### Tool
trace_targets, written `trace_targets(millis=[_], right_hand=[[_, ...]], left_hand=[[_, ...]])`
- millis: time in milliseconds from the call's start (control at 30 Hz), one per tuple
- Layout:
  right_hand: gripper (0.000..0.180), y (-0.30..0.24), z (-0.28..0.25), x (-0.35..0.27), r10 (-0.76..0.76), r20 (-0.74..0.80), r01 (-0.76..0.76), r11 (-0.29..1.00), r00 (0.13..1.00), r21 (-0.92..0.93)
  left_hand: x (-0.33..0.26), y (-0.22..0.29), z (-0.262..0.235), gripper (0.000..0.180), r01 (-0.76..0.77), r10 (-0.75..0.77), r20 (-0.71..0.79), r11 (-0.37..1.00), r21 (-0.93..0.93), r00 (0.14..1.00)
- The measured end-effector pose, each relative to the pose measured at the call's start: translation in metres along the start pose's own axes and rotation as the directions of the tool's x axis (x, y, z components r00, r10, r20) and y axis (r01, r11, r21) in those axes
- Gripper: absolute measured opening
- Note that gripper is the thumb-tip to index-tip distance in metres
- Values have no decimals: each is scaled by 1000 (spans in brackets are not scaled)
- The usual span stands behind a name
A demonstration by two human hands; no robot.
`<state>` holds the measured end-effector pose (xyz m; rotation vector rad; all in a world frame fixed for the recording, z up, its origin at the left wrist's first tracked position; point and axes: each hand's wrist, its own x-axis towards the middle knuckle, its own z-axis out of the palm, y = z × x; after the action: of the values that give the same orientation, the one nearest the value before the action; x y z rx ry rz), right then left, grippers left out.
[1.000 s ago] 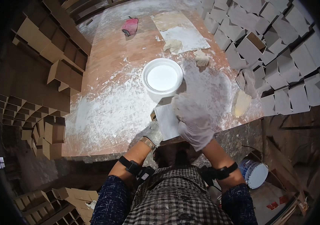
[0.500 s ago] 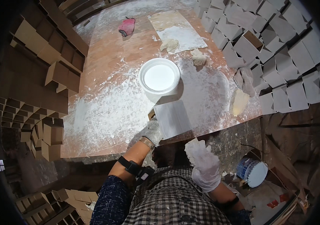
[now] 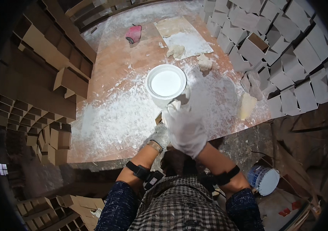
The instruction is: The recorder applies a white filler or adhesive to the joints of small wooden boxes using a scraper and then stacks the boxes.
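Note:
My left hand [image 3: 159, 135], in a grey-white glove, grips a small box coated white on its outside. Its bare brown cardboard edge [image 3: 158, 118] shows, while most of the box is hidden behind the other hand. Over it lies my right hand [image 3: 188, 134], in a loose white glove blurred by motion, its fingers closed on a pale sponge [image 3: 175, 105]. Just beyond both hands stands a white tub [image 3: 148, 84] holding white liquid [image 3: 166, 82].
White smears cover the wooden table [image 3: 106, 84]. Yellowish sponge [image 3: 248, 106] and a pink cloth item [image 3: 133, 34] lie on it. White boxes [image 3: 283, 73] are stacked right, brown cardboard boxes [image 3: 71, 82] left. A blue-and-white bucket [image 3: 268, 181] stands below at right.
My right hand has swung up and left from beside the table edge to over the box, covering most of it. My left hand keeps its hold. The view has shifted slightly.

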<state>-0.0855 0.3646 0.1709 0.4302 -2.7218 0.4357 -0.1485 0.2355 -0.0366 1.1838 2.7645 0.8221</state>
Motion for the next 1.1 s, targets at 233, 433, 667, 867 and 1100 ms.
trace_targets(millis=[233,433,667,867,1100], right_hand=[[41,-37,-49,-115,73,221,-95,991,973,94],[51,-30,-66,-110,187,-139,-203,972,972,-117],[54,-27,-12,-50,188,-123,-182,981,974,61],[61,7,16,-35,227,148,-264,910,963,319],[50,-26,14,-64,258,-4,-258,966,966,2]], left_hand=[[-16,-28,3,51,192,-103,175,754,-628,979],[-9,-15,-60,51,275,-75,301,651,-708,951],[-8,-20,-59,51,173,-11,289,822,-543,957],[-2,-10,-63,51,78,17,246,927,-368,969],[10,24,-91,39,43,-15,255,994,-103,967]])
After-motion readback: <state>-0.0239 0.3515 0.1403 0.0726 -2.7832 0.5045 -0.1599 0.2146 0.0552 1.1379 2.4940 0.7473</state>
